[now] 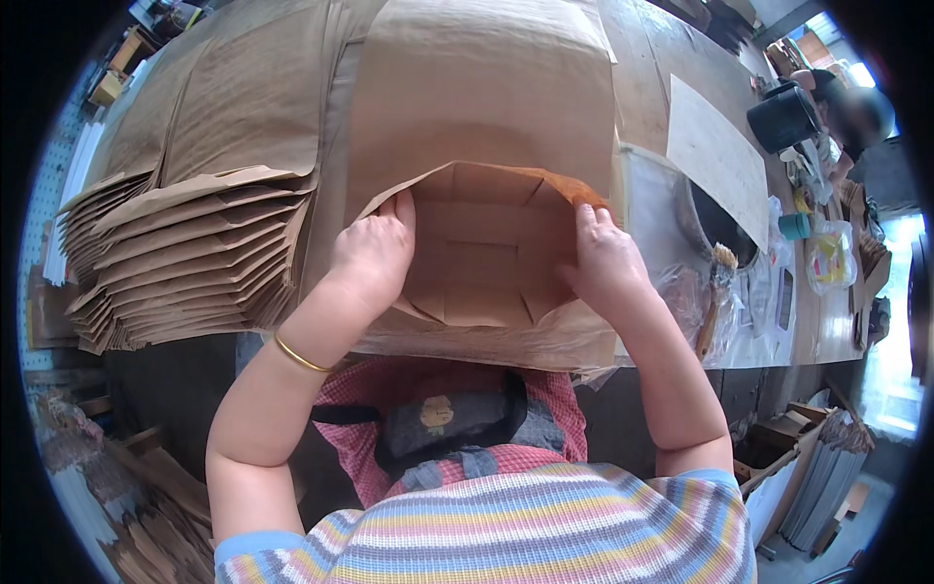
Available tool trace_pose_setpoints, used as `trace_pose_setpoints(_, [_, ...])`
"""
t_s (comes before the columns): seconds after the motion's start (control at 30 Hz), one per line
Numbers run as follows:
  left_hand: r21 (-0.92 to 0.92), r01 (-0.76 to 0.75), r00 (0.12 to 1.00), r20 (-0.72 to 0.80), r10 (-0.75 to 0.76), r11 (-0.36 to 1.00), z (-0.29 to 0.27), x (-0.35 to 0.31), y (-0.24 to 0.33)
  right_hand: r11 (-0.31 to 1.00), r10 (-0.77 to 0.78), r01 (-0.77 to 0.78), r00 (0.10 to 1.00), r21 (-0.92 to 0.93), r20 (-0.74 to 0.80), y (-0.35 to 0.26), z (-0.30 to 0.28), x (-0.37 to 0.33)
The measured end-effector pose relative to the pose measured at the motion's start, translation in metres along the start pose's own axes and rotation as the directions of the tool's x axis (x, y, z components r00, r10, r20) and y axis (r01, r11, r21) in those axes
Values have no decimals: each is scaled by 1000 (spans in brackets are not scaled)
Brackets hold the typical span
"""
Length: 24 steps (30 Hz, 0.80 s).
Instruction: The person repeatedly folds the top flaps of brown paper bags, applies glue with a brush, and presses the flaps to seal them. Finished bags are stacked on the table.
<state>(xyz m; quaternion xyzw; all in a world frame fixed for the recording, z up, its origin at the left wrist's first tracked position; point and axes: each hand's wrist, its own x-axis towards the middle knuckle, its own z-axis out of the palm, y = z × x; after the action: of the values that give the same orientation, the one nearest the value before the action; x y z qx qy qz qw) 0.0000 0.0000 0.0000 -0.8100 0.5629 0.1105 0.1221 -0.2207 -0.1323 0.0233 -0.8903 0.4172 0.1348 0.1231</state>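
A brown paper bag [482, 282] lies in front of me with its mouth spread wide, so its folded inside shows. My left hand [375, 243] grips the bag's left edge, its fingers reaching inside the rim. At the opposite edge, my right hand [605, 248] holds the rim, with fingertips over the top and the thumb inside. Beneath and beyond the bag is a stack of flat brown paper [477, 88].
To the left, a thick fanned pile of folded paper bags [204, 253] overhangs the table edge. On the right are a wooden-handled brush [718, 292], a grey sheet [715, 146], a dark bin [783, 119] and a clear plastic container [832, 255]. Another person [846, 117] is at the far right.
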Motion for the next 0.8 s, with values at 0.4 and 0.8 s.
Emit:
trace_pose_setpoints(0.4, [-55,-187,973,-146,177,981,5,11,-11,914,-381,385,923,-127,51,-15,4,38])
trace_pose_setpoints(0.8, [207,-267,956,176,233,941,-10,32,-5,799,-449,527,844,-290,295,-27,12,31])
